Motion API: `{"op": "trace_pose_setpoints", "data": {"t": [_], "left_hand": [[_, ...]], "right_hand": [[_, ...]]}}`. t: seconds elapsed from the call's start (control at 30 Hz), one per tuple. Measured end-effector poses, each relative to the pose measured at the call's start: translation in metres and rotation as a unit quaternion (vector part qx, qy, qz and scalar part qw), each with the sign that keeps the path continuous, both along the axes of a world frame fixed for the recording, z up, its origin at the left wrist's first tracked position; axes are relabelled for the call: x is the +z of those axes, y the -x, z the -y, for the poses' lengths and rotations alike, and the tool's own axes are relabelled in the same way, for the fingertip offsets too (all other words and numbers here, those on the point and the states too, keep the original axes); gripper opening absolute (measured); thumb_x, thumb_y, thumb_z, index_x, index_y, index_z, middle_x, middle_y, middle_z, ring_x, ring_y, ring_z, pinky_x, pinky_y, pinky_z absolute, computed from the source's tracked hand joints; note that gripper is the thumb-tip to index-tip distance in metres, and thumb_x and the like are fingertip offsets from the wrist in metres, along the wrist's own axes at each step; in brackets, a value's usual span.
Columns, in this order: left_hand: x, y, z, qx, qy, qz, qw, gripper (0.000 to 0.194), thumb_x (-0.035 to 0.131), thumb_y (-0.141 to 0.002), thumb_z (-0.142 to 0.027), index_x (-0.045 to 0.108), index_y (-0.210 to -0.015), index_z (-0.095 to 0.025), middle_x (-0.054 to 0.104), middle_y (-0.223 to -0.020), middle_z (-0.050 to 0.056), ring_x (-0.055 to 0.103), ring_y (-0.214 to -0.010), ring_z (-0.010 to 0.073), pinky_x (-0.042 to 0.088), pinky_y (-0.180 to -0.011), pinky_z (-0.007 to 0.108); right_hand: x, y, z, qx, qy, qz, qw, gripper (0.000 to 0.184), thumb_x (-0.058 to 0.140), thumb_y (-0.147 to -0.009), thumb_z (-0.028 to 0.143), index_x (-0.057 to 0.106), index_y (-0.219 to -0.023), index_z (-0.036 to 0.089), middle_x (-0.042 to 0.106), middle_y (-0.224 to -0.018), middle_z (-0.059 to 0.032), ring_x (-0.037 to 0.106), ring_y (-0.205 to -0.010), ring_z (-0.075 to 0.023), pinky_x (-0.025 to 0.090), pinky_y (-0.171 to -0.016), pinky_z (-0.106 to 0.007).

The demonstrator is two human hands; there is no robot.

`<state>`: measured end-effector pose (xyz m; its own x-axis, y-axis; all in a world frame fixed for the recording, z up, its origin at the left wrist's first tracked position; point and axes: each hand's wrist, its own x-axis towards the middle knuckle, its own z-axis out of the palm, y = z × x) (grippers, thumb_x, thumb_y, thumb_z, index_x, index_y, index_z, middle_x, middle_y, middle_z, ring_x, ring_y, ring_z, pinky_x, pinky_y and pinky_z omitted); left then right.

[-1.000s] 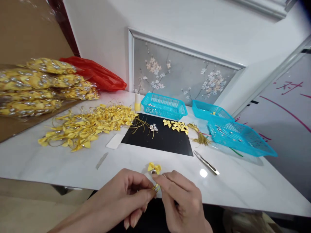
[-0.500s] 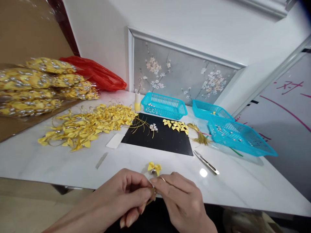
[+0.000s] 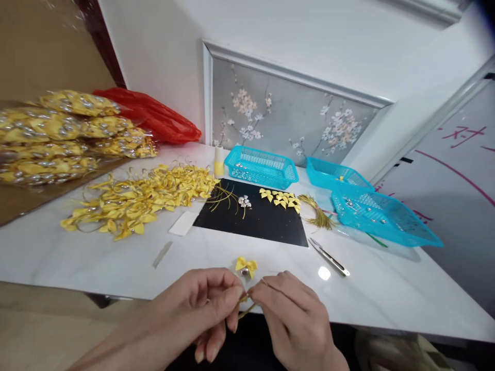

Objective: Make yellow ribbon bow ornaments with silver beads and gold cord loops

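My left hand (image 3: 204, 309) and my right hand (image 3: 294, 314) meet at the table's front edge, fingertips almost touching. Both pinch a thin gold cord (image 3: 246, 311), which bends in a small loop below the fingers. Just beyond the fingertips is a yellow ribbon bow (image 3: 246, 265) with a silver bead (image 3: 245, 272) at its middle. Whether the bow joins the cord is hidden by my fingers. Farther back, a black mat (image 3: 255, 219) bears a cluster of silver beads (image 3: 244, 201) on gold cords and several small yellow bows (image 3: 281, 199).
A heap of finished-looking yellow bows (image 3: 154, 196) lies left, bagged ones (image 3: 58, 123) behind it. Blue baskets (image 3: 263, 178) stand along the back and right (image 3: 390, 219). Thread snips (image 3: 330, 257), a cord bundle (image 3: 319, 214), a thread spool (image 3: 218, 162) and a white card (image 3: 183, 224) lie about.
My fingertips have drawn slightly apart, with the right hand shifted a little to the right. More of the gold cord shows between them. The bow has hardly moved.
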<state>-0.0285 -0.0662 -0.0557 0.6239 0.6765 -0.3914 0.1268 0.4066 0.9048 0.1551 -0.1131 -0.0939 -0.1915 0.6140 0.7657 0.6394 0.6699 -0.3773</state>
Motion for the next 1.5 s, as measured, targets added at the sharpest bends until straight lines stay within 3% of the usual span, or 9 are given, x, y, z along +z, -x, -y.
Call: {"op": "trace_pose_setpoints", "data": {"t": [0.1, 0.2, 0.4, 0.47, 0.6, 0.77, 1.0, 1.23, 1.5], "left_hand": [[0.001, -0.002, 0.005, 0.037, -0.117, -0.068, 0.99, 0.027, 0.073, -0.077, -0.041, 0.063, -0.096, -0.024, 0.058, -0.073, -0.006, 0.045, -0.046, 0.0065, 0.036, -0.043, 0.017], [-0.001, -0.004, 0.011, 0.041, -0.205, -0.187, 0.96, 0.017, 0.066, -0.081, -0.037, 0.068, -0.092, -0.024, 0.056, -0.061, -0.006, 0.048, -0.05, 0.0117, 0.04, -0.048, 0.022], [-0.009, -0.002, 0.014, 0.07, -0.275, -0.271, 0.92, 0.03, 0.056, -0.086, -0.044, 0.07, -0.104, -0.024, 0.062, -0.06, -0.003, 0.058, -0.054, 0.0176, 0.047, -0.06, 0.028], [-0.007, -0.002, 0.011, 0.045, -0.263, -0.265, 0.927, 0.03, 0.053, -0.088, -0.043, 0.068, -0.106, -0.023, 0.059, -0.055, -0.004, 0.055, -0.052, 0.0165, 0.043, -0.056, 0.026], [-0.002, -0.005, 0.004, -0.03, -0.147, -0.164, 0.975, 0.027, 0.047, -0.092, -0.041, 0.064, -0.094, -0.019, 0.052, -0.048, -0.007, 0.04, -0.044, 0.0108, 0.03, -0.043, 0.022], [0.001, -0.006, 0.001, -0.008, -0.056, -0.038, 0.998, 0.021, 0.06, -0.086, -0.037, 0.063, -0.09, -0.016, 0.061, -0.065, -0.003, 0.053, -0.055, 0.011, 0.044, -0.053, 0.022], [0.002, -0.012, 0.001, 0.018, -0.126, -0.109, 0.986, 0.023, 0.066, -0.082, -0.036, 0.069, -0.093, -0.016, 0.066, -0.072, -0.001, 0.054, -0.059, 0.0133, 0.046, -0.056, 0.024], [-0.003, -0.012, 0.005, 0.053, -0.293, -0.144, 0.944, 0.021, 0.056, -0.089, -0.033, 0.07, -0.078, -0.022, 0.069, -0.082, 0.001, 0.063, -0.079, 0.0203, 0.05, -0.073, 0.029], [-0.003, -0.01, 0.005, 0.059, -0.247, -0.115, 0.96, 0.017, 0.057, -0.088, -0.031, 0.071, -0.082, -0.024, 0.075, -0.084, -0.001, 0.069, -0.085, 0.0215, 0.052, -0.077, 0.028]], "right_hand": [[0.001, 0.002, 0.005, 0.008, 0.094, -0.014, 0.995, 0.022, 0.047, -0.091, 0.003, 0.064, -0.092, 0.017, 0.064, -0.08, -0.0054, 0.057, -0.068, -0.0148, 0.049, -0.063, -0.028], [0.006, 0.006, 0.008, 0.007, 0.181, -0.042, 0.982, 0.019, 0.046, -0.093, 0.008, 0.061, -0.089, 0.019, 0.059, -0.081, -0.0031, 0.056, -0.07, -0.0145, 0.048, -0.065, -0.027], [0.016, 0.006, 0.007, 0.006, 0.202, -0.031, 0.979, 0.019, 0.043, -0.092, 0.008, 0.059, -0.088, 0.018, 0.056, -0.08, -0.0031, 0.053, -0.067, -0.0151, 0.045, -0.06, -0.027], [0.018, 0.005, 0.007, -0.001, 0.203, -0.018, 0.979, 0.019, 0.043, -0.092, 0.008, 0.059, -0.088, 0.018, 0.056, -0.08, -0.0037, 0.054, -0.067, -0.0157, 0.045, -0.06, -0.027], [0.018, 0.004, 0.007, -0.015, 0.202, 0.017, 0.979, 0.021, 0.043, -0.092, 0.007, 0.059, -0.084, 0.018, 0.057, -0.079, -0.0047, 0.055, -0.066, -0.0164, 0.047, -0.061, -0.028], [0.02, 0.005, 0.006, -0.04, 0.162, 0.057, 0.984, 0.022, 0.044, -0.091, 0.004, 0.061, -0.083, 0.016, 0.06, -0.078, -0.0064, 0.057, -0.066, -0.0173, 0.05, -0.062, -0.029], [0.022, 0.007, 0.006, -0.056, 0.147, 0.076, 0.985, 0.022, 0.044, -0.091, 0.005, 0.064, -0.086, 0.013, 0.062, -0.078, -0.0088, 0.058, -0.064, -0.0187, 0.051, -0.059, -0.032], [0.02, 0.012, 0.01, -0.067, 0.137, 0.068, 0.986, 0.022, 0.044, -0.091, 0.005, 0.063, -0.089, 0.016, 0.061, -0.078, -0.0067, 0.056, -0.064, -0.0185, 0.049, -0.06, -0.032], [0.023, 0.007, 0.012, -0.027, 0.196, -0.032, 0.98, 0.023, 0.052, -0.094, 0.011, 0.062, -0.111, 0.023, 0.062, -0.089, -0.0009, 0.06, -0.073, -0.0136, 0.049, -0.065, -0.026]]}}
